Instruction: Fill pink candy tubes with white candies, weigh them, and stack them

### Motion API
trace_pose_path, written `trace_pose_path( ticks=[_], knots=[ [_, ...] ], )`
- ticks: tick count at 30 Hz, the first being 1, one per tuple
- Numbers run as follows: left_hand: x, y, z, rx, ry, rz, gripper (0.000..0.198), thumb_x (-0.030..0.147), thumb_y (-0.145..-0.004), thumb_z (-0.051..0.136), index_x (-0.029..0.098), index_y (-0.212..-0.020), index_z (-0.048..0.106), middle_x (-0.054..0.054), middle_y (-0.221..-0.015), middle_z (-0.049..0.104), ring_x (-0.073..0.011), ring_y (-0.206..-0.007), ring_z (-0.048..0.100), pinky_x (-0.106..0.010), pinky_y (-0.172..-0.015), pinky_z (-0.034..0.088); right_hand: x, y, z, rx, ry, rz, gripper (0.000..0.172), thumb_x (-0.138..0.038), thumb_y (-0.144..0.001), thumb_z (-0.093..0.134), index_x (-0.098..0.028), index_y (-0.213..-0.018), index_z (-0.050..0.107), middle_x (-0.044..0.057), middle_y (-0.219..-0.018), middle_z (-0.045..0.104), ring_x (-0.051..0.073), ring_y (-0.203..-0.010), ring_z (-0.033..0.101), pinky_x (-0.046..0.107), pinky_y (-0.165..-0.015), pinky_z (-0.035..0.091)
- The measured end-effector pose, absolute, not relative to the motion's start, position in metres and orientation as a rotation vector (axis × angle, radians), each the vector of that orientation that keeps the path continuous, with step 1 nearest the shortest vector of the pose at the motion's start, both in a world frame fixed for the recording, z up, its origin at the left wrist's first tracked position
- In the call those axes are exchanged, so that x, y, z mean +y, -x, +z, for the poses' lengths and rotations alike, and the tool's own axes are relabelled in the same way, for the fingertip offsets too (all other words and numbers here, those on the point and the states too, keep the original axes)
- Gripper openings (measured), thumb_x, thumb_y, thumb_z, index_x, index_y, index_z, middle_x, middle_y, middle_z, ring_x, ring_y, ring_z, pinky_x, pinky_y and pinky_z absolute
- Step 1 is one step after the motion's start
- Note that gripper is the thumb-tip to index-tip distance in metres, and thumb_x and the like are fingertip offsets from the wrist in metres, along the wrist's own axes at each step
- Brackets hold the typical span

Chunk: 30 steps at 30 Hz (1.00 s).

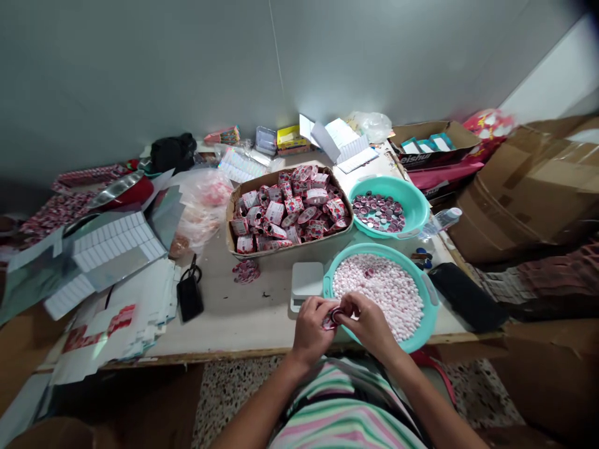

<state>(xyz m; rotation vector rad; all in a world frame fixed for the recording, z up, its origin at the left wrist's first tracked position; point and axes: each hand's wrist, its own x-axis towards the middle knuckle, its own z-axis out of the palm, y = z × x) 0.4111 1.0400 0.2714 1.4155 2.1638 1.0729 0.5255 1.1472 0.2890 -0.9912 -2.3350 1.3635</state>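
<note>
Both my hands are together over the near left rim of a turquoise basin [429, 293] of small white and pink pieces that look like candies. My left hand [312, 327] is closed round a small red printed container [329, 319] with a dark round rim. The fingers of my right hand [369, 324] pinch at that rim; whether they hold a separate lid cannot be made out. Just behind my left hand is a white kitchen scale [307, 280]. Farther back, a cardboard box [230, 227] is heaped with similar printed containers [292, 206].
A second turquoise basin [416, 199] holds dark round caps [378, 212]. Flat printed pieces [246, 272] lie left of the scale. A black case [468, 296] and plastic bottle [442, 221] lie right. Paper stacks [116, 312] and a black device [189, 296] are left; cartons [528, 187] stand right.
</note>
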Motion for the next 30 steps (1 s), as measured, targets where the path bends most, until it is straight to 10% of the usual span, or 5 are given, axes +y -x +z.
trace_pose_path(
  ticks=[7,14,30],
  knots=[
    [1.029,-0.412,0.283,2.070,-1.603,1.130,0.033,0.015,-0.076,0.064,0.025,-0.107,0.065,-0.005,-0.096,0.064,-0.0209,-0.093,0.056,-0.036,-0.083,0.047,1.151,-0.539,0.287,-2.328,0.948,1.456,0.057,-0.028,-0.069,0.067,-0.022,-0.123,0.050,0.007,-0.111,0.057,0.024,-0.104,0.054,0.040,-0.090,0.045],
    [1.020,-0.413,0.306,1.932,-1.879,1.079,0.033,0.028,-0.078,0.063,0.022,-0.111,0.062,-0.006,-0.098,0.066,-0.0210,-0.090,0.057,-0.037,-0.082,0.045,1.159,-0.547,0.315,-2.447,0.838,1.940,0.047,-0.027,-0.071,0.063,-0.019,-0.118,0.060,0.007,-0.117,0.063,0.024,-0.105,0.058,0.035,-0.091,0.045],
    [1.003,-0.397,0.326,1.854,-1.986,1.085,0.033,0.023,-0.077,0.061,0.022,-0.109,0.061,-0.004,-0.095,0.069,-0.0194,-0.085,0.056,-0.036,-0.081,0.043,1.126,-0.536,0.343,-2.628,0.743,1.516,0.029,-0.026,-0.076,0.055,-0.021,-0.104,0.058,0.006,-0.099,0.065,0.021,-0.087,0.059,0.031,-0.075,0.043]
  ],
)
